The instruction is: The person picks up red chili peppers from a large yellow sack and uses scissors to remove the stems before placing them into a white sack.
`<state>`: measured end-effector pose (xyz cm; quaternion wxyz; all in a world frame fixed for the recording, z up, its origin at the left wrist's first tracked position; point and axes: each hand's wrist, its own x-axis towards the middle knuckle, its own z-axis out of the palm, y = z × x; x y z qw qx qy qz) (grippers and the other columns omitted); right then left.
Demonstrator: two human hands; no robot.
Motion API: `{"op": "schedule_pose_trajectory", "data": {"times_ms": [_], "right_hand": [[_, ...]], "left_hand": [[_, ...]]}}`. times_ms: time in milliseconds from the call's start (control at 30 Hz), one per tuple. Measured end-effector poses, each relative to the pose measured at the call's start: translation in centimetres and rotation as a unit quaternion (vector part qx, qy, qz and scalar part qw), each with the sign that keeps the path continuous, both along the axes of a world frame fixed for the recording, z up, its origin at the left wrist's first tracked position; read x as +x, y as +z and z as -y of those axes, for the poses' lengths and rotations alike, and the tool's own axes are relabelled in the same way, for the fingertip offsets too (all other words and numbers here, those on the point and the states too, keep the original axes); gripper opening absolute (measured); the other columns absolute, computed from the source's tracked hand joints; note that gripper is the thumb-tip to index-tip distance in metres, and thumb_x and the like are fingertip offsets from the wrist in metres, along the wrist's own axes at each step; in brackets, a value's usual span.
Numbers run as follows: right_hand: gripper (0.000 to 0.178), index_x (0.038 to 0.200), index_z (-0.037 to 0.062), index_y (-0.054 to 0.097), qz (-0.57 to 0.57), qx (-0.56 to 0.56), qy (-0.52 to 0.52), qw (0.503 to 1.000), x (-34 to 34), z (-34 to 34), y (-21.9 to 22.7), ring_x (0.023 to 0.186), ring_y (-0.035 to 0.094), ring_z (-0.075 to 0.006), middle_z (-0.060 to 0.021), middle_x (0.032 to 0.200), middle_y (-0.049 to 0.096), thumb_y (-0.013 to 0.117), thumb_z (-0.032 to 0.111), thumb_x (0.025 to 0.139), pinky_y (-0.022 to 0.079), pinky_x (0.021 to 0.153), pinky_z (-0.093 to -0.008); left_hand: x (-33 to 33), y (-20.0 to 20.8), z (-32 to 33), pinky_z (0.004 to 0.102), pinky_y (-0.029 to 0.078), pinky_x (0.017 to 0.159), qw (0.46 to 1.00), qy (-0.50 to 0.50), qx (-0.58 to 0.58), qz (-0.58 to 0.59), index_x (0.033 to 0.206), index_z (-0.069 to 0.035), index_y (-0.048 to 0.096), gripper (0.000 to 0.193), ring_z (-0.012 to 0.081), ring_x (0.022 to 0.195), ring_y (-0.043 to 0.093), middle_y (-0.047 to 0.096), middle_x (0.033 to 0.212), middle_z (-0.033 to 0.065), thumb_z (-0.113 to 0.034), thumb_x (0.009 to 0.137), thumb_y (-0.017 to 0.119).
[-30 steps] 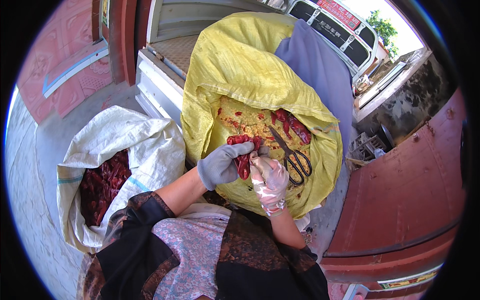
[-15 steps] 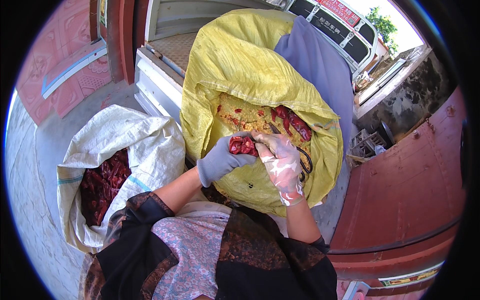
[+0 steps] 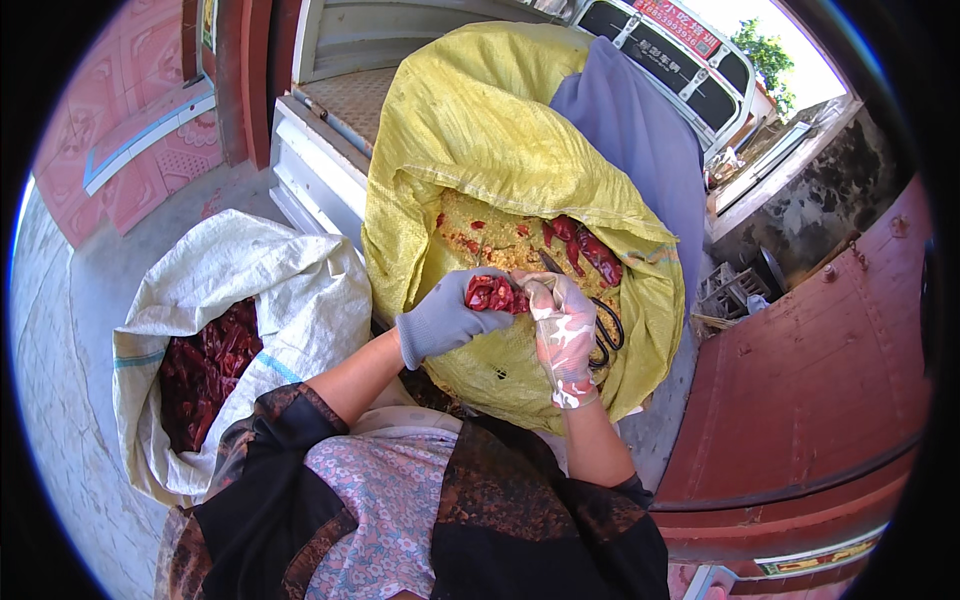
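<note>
I count two sacks, one pair of scissors and two gloved hands in my view. My left hand, in a grey knit glove, is curled shut around a small bunch of dried red chillies, which sits right between both hands above the mouth of the yellow woven sack. My right hand, in a thin clear glove, has its fingers bent in against that same bunch; just behind its palm I see the black-handled scissors, their loops dark against the yellow weave, though I cannot tell whether the fingers pass through them or merely lie over them. Beyond the hands, inside the yellow sack, lie pale seeds and three or four loose chilli pods. Well off to the left of my left hand stands the white woven sack, open at the top, marked with a thin blue stripe and holding a dark heap of dried chillies. A bluish-grey cloth drapes over the yellow sack's far side.
</note>
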<state>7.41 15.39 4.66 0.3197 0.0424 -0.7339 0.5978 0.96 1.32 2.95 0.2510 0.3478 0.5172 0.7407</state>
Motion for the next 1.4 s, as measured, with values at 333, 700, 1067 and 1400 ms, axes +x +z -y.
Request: {"op": "schedule_pose_trajectory", "data": {"times_ms": [333,700,1067,1400], "right_hand": [[0.006,0.082,-0.0002,0.059,0.054,-0.105,-0.019,0.993,0.5,1.4,1.1,0.066,0.055,-0.0087,-0.0078,0.086,0.065,0.058,0.005,0.084,0.044,0.06,-0.0212],[0.008,0.09,0.0085,0.055,0.206,-0.356,0.088,0.907,0.9,0.2,1.5,0.049,0.042,-0.0057,-0.0091,0.093,0.064,0.057,0.016,0.089,0.028,0.041,-0.0192],[0.019,0.092,0.0008,0.062,-0.06,0.315,0.014,0.947,1.0,-0.4,2.4,0.072,0.059,-0.0141,-0.0056,0.088,0.068,0.065,-0.005,0.074,0.048,0.068,-0.0264],[0.009,0.088,0.0075,0.059,0.243,-0.237,0.053,0.939,1.5,0.5,1.9,0.052,0.041,-0.0027,0.0007,0.08,0.062,0.06,0.017,0.086,0.032,0.045,-0.0173]], "left_hand": [[-0.3,-1.4,-0.7,0.0209,0.045,0.073,0.999,0.022,0.047,-0.006,0.097,-0.001,0.059,0.028,0.0041,0.077,0.054,0.062,0.084,-0.0011,-0.002,0.072,0.071],[-0.1,-1.0,-0.2,0.0217,0.045,0.073,0.998,0.03,0.039,-0.051,0.097,-0.002,0.06,0.027,0.0057,0.08,0.054,0.061,0.088,0.0001,-0.001,0.071,0.07],[-0.4,-2.2,0.5,0.0294,0.044,0.061,0.964,0.032,0.063,-0.255,0.08,-0.004,0.06,0.013,0.0208,0.065,0.056,0.057,0.071,0.0067,0.001,0.068,0.06],[-1.6,-2.5,0.0,0.0354,0.046,0.065,0.926,0.057,0.096,-0.361,0.073,-0.005,0.061,0.015,0.0251,0.062,0.057,0.056,0.065,0.0088,0.005,0.062,0.059]]}}
